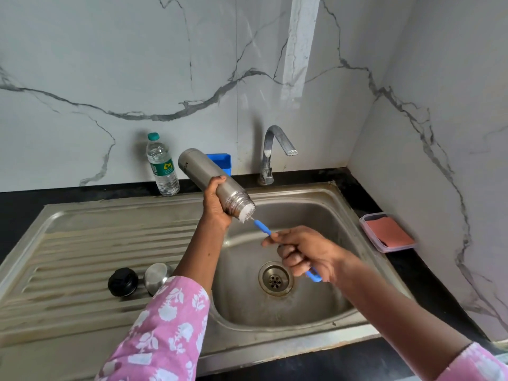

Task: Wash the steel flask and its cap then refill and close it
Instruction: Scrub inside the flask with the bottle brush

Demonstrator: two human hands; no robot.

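Note:
My left hand (215,200) grips the steel flask (202,170) near its threaded neck and holds it tilted over the sink basin (324,215), mouth pointing down to the right. White bristles fill the mouth. My right hand (303,253) grips the blue handle of a bottle brush (262,229) whose head is inside the flask. The black inner stopper (123,281) and the steel cap (157,277) lie side by side on the ribbed drainboard (82,257), left of my left sleeve.
A plastic water bottle (162,166) with a green cap stands at the back of the counter. A blue box (223,162) sits behind the flask. The tap (275,149) is not running. A clear tray with a red scrub pad (389,232) rests right of the sink.

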